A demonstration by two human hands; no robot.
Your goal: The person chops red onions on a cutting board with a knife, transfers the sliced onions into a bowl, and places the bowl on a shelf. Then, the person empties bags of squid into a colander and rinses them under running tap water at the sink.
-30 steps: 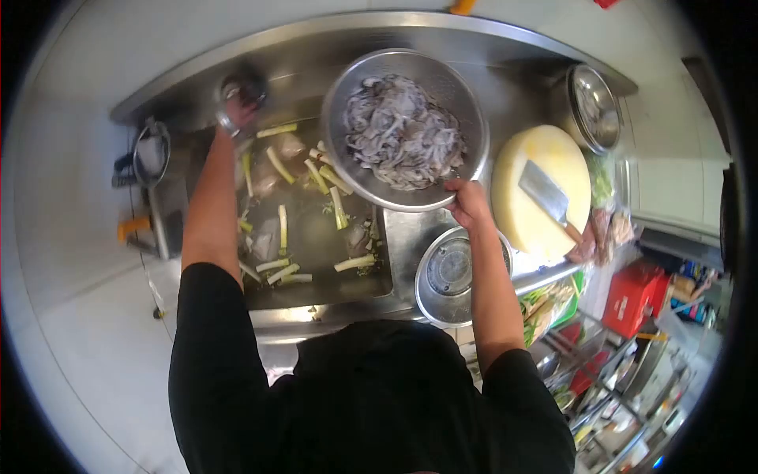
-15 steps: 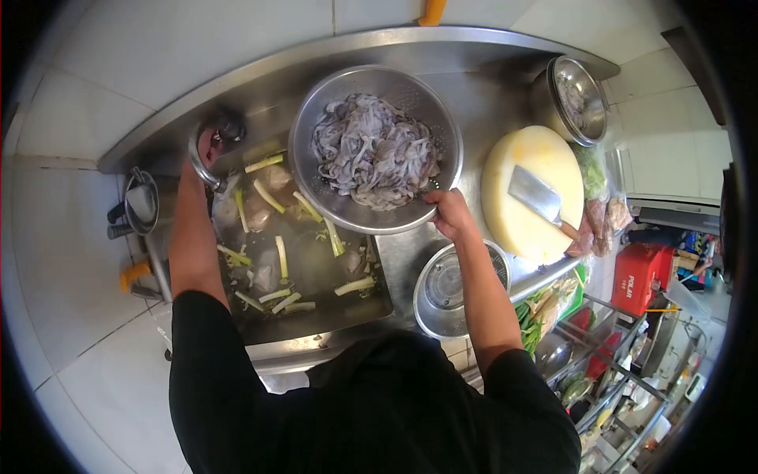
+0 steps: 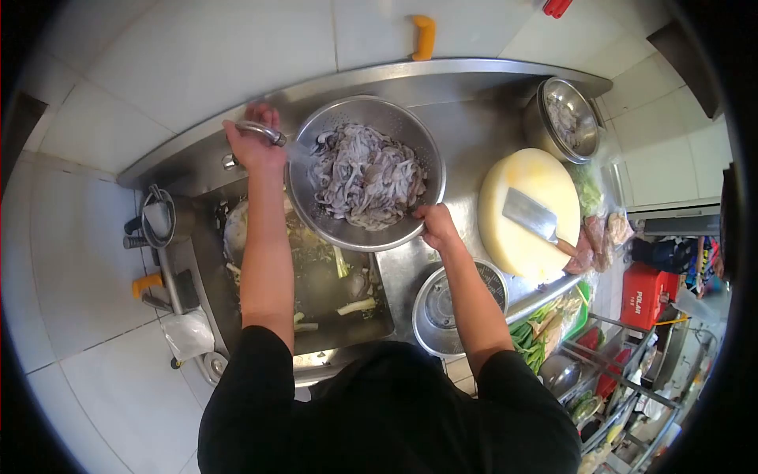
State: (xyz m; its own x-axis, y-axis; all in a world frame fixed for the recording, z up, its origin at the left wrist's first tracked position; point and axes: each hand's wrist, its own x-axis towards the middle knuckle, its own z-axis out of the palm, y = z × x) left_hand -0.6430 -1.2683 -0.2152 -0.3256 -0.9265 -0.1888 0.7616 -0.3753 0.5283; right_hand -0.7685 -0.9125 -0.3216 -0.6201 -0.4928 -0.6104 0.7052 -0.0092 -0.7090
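My right hand [image 3: 436, 226] grips the lower right rim of a perforated metal colander [image 3: 433, 183]. Grey-white strips of what looks like squid [image 3: 367, 175] lie heaped inside it. With my left hand [image 3: 257, 141] I hold the curved metal faucet spout [image 3: 264, 131], whose end points at the colander's left side. Water seems to run from it onto the strips. Below and left of the colander, the sink [image 3: 384, 322] holds murky water with scallion pieces [image 3: 357, 306] and pale lumps.
On the steel counter to the right, a cleaver [image 3: 530, 215] lies on a round yellowish cutting board [image 3: 505, 253]. Metal bowls [image 3: 545, 134] stand at the back right. A second strainer [image 3: 433, 312] is near the front edge. A small pot [image 3: 183, 217] hangs or stands at the left.
My left hand has moved from beside the sink's back wall toward the colander, swinging the spout over it. Water now shows at the spout. My right hand keeps its grip on the rim.
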